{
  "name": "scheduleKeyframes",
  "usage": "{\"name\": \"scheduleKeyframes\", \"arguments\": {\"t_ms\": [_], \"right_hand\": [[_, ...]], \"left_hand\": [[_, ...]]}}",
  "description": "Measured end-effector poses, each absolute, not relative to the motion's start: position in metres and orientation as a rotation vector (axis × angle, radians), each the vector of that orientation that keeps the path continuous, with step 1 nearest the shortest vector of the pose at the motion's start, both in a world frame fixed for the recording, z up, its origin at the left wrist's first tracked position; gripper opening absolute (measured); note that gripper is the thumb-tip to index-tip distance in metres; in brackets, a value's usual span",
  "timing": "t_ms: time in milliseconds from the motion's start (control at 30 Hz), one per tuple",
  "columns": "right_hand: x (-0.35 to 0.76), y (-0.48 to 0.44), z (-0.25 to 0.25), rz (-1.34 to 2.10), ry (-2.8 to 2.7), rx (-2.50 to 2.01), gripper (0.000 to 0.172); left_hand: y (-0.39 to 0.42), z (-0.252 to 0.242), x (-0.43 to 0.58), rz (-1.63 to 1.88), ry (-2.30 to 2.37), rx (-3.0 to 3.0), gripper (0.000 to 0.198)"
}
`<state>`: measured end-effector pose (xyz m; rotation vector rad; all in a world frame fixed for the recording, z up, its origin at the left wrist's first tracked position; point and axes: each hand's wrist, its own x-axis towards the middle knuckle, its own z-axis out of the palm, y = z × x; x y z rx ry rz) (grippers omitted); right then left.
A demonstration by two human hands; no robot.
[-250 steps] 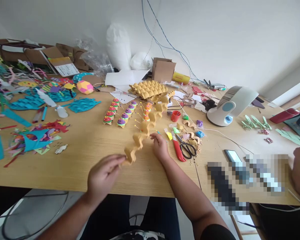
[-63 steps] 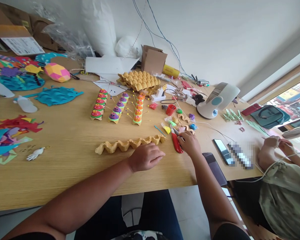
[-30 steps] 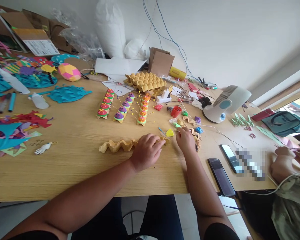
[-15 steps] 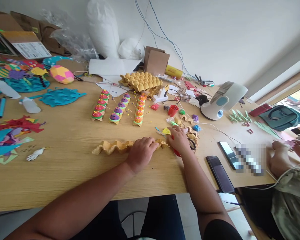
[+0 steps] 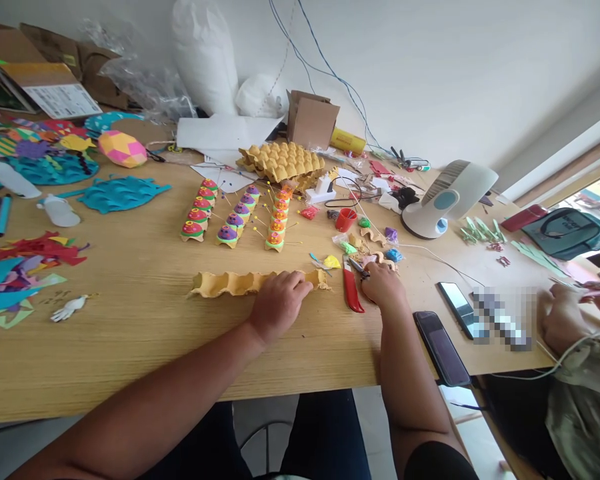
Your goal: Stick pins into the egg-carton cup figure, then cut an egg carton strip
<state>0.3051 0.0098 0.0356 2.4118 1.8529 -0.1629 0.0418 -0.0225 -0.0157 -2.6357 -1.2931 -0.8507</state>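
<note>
A strip of yellow-brown egg carton (image 5: 225, 285) lies on the table in front of me. My left hand (image 5: 280, 300) is closed over the strip near its right end, hiding part of it. To the right, my right hand (image 5: 384, 285) is closed around a pair of scissors (image 5: 357, 267); their blades point up and left, and the handles are mostly under my fingers. Just left of that hand lies a red-handled knife (image 5: 353, 290). Torn carton scraps (image 5: 377, 257) and a yellow packet (image 5: 332, 262) are close beyond it.
Three painted carton strips (image 5: 275, 223) with pins stand ahead, before a stack of egg trays (image 5: 283, 162). A white fan (image 5: 443, 200) and phones (image 5: 441, 348) are on the right, near a co-worker's hands (image 5: 567, 317). Coloured paper scraps (image 5: 35, 257) lie left.
My right hand has moved right, off the strip's end, and now grips the scissors. The red-handled knife has come into full view. The strip has tilted under my left hand, showing its hollows.
</note>
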Motion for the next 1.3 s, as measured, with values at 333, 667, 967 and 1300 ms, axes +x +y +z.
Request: {"name": "scheduleKeyframes", "arguments": {"t_ms": [333, 667, 967, 1300], "right_hand": [[0.311, 0.007, 0.046, -0.309, 1.806, 2.333, 0.056], [0.299, 0.012, 0.038, -0.892, 2.634, 2.812, 0.061], [0.258, 0.008, 0.028, -2.339, 2.277, 2.096, 0.052], [0.257, 0.008, 0.026, -2.425, 2.313, 2.191, 0.051]], "left_hand": [[-0.023, -0.01, 0.038, -0.86, -1.297, -2.628, 0.024], [-0.021, -0.009, 0.038, -1.078, -1.2, -2.551, 0.028], [-0.024, -0.006, 0.037, -1.199, -1.062, -2.515, 0.026], [-0.032, 0.0, 0.039, -1.245, -0.956, -2.526, 0.034]]}}
